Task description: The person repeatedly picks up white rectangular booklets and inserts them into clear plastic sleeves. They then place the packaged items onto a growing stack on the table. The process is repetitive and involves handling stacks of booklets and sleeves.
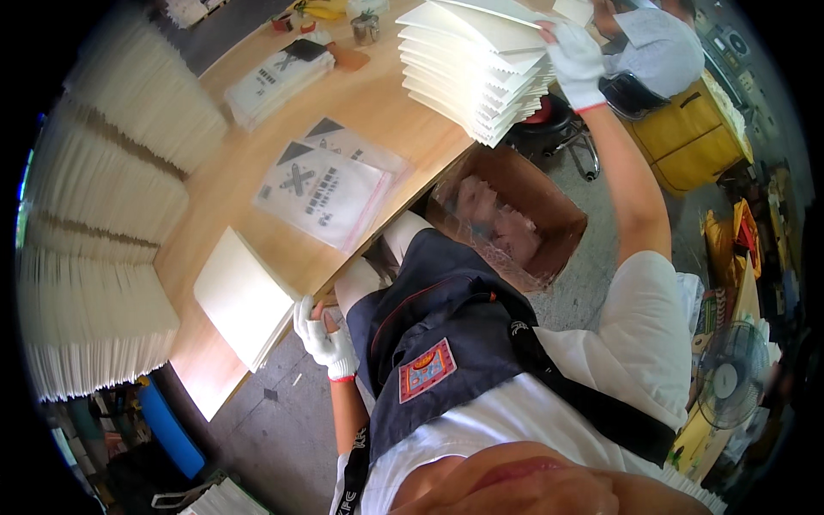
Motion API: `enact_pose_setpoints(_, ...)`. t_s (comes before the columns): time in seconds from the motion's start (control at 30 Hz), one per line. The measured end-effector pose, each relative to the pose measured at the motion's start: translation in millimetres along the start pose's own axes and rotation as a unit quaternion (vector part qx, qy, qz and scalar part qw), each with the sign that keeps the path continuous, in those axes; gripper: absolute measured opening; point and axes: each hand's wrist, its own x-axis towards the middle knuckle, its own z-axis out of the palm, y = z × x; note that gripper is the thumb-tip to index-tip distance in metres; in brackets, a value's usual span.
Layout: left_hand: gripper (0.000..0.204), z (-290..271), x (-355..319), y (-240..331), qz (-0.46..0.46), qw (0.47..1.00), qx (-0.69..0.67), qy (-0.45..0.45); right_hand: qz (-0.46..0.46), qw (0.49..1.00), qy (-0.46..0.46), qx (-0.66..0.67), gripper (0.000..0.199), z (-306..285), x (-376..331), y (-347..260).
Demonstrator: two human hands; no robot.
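Note:
My right hand (577, 62), in a white glove, reaches far out and grips the edge of a fanned stack of cream folded sheets (476, 73) on the wooden table (386, 94). My left hand (324, 336), also gloved, rests at the table's near edge, touching the corner of a smaller cream stack (240, 296). Its fingers curl against that stack's edge.
Clear bags holding printed sheets (322, 190) lie mid-table, and another printed bundle (276, 79) sits farther back. Tall piles of cream sheets (103, 249) line the left side. An open cardboard box with plastic lining (515, 219) stands below the table. Another person (657, 43) sits beyond.

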Motion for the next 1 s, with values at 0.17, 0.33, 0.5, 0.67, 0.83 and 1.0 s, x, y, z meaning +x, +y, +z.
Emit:
enact_pose_setpoints(0.17,0.017,3,-7,-7,0.002,1.0,-0.001,-0.008,-0.026,1.0,-0.013,0.011,0.022,-38,-47,-26)
enact_pose_setpoints(0.33,0.02,25,21,5,0.079,0.995,-0.036,-0.039,0.659,0.582,-0.079,0.47,0.043,-13,-78,11)
enact_pose_setpoints(0.5,0.023,48,74,38,0.156,0.983,-0.079,-0.058,0.631,0.416,-0.1,0.647,0.028,14,-54,61)
enact_pose_setpoints(0.67,0.025,68,100,37,0.106,0.985,-0.11,-0.086,0.569,0.578,-0.054,0.583,0.016,-20,3,28)
enact_pose_setpoints(0.83,0.042,58,138,35,0.002,0.985,-0.089,-0.148,0.372,0.707,-0.218,0.561,0.016,-66,33,-57)
enact_pose_setpoints(1.0,0.049,82,176,0,-0.213,0.871,-0.422,-0.134,0.314,0.716,-0.345,0.519,0.022,-36,1,-140)
